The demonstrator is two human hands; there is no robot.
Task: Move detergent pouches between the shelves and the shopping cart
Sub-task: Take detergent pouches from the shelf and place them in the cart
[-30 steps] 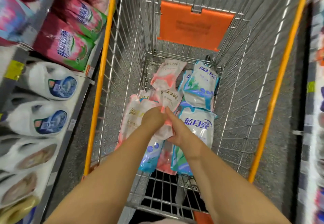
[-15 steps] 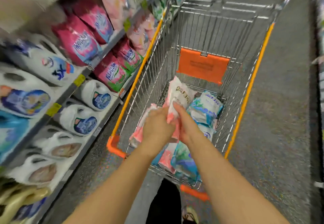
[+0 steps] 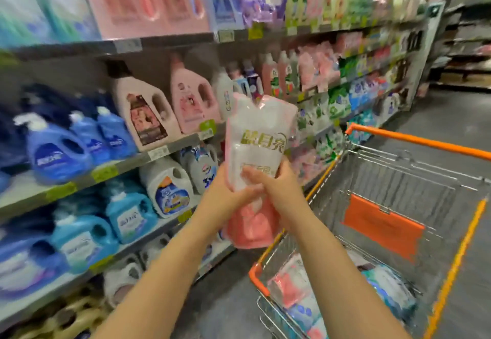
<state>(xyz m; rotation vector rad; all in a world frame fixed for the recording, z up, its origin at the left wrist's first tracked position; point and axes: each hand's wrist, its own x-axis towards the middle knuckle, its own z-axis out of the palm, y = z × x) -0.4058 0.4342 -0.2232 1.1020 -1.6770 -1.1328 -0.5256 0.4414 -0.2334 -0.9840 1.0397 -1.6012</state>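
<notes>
A pink-and-white detergent pouch (image 3: 259,136) stands upright in the air in front of the shelves (image 3: 148,154), above the cart's near left corner. My left hand (image 3: 225,198) grips its lower left side. My right hand (image 3: 276,187) grips its lower right, fingers curled over the front. The shopping cart (image 3: 414,139), wire with orange rim, sits at the lower right. Several more pouches (image 3: 295,285), pink and blue, lie on its floor.
Shelves on the left carry blue, white and pink detergent jugs (image 3: 144,115) with yellow price tags. Pouches and bottles fill the shelves further down the aisle (image 3: 332,78). An orange flap (image 3: 382,227) hangs inside the cart. Grey floor runs along the right.
Both hands have lifted the pink-and-white pouch out of the cart and up towards the shelves. The view has swung up from the cart to the shelving.
</notes>
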